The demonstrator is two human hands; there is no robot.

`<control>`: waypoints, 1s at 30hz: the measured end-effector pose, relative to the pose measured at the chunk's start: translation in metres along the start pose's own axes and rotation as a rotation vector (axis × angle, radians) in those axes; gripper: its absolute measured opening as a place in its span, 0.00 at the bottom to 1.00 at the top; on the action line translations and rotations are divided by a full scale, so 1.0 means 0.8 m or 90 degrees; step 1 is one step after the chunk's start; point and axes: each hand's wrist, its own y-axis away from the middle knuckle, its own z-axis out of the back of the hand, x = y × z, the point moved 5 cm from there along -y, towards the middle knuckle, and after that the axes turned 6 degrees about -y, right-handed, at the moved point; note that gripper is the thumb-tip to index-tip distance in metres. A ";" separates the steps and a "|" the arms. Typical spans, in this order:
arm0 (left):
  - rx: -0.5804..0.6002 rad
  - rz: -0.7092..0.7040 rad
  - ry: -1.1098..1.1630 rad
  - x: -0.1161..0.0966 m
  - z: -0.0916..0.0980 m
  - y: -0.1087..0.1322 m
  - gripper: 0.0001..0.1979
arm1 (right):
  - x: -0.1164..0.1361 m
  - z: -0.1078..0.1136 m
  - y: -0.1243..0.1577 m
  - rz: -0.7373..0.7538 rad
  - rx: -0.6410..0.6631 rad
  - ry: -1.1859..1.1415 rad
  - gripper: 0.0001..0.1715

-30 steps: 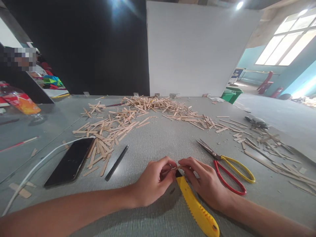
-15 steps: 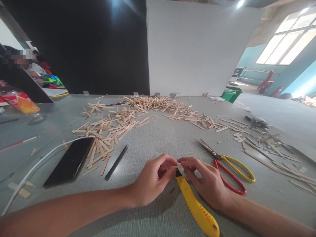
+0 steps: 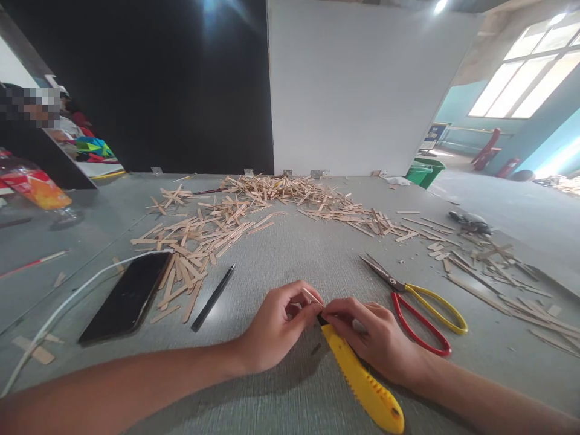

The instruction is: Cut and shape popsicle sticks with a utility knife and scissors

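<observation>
A thin wooden stick [image 3: 312,296] sits between the 2 hands above the bench [image 3: 294,257], the fingers of the left hand [image 3: 276,326] and right hand [image 3: 378,335] clamped on it; a yellow-handled tool [image 3: 362,380] reaches just beneath them, scissors [image 3: 396,286] lie right, a black pen [image 3: 214,298] left, loose sticks [image 3: 290,190] beyond

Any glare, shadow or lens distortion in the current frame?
Head view: bluish glare at the top of the black panel; head view: window largely blown out; head view: soft shadow on the table below the left hand; head view: bottle looks stretched near the left edge.
</observation>
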 end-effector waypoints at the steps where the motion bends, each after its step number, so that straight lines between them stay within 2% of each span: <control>1: -0.007 -0.010 0.016 0.000 0.000 0.001 0.13 | 0.001 0.000 -0.001 0.005 0.003 0.003 0.08; 5: -0.046 0.003 0.085 0.005 0.000 0.005 0.13 | 0.006 0.002 -0.004 0.006 0.002 0.012 0.10; 10: -0.078 0.002 0.091 0.007 0.000 0.007 0.12 | 0.006 0.008 -0.003 -0.022 0.014 -0.005 0.14; 12: -0.086 -0.010 0.073 0.005 0.000 0.007 0.13 | 0.006 0.008 -0.002 -0.021 0.055 -0.048 0.20; 14: -0.105 -0.022 0.060 0.004 0.002 0.006 0.14 | 0.006 0.004 -0.001 -0.029 0.130 -0.111 0.28; 15: -0.121 -0.027 0.057 0.004 0.003 0.006 0.14 | 0.005 0.001 -0.002 -0.044 0.170 -0.132 0.29; 18: -0.155 -0.024 0.038 0.006 0.008 0.007 0.10 | 0.002 -0.009 -0.005 -0.128 0.250 -0.105 0.22; 22: -0.140 0.022 -0.025 0.014 0.010 0.008 0.12 | -0.002 -0.003 -0.010 -0.272 0.159 0.020 0.22; 24: -0.140 0.034 -0.016 0.016 0.011 0.007 0.13 | 0.001 0.002 -0.006 -0.311 0.147 0.098 0.20; 27: -0.144 0.016 0.038 0.014 0.009 0.005 0.17 | 0.010 0.005 0.000 -0.271 0.180 0.158 0.15; 29: -0.158 0.003 0.077 0.012 0.008 0.004 0.24 | 0.011 0.008 0.000 -0.235 0.131 0.143 0.07; 30: -0.167 0.004 0.094 0.012 0.008 0.004 0.27 | 0.009 0.011 -0.001 -0.226 0.080 0.131 0.09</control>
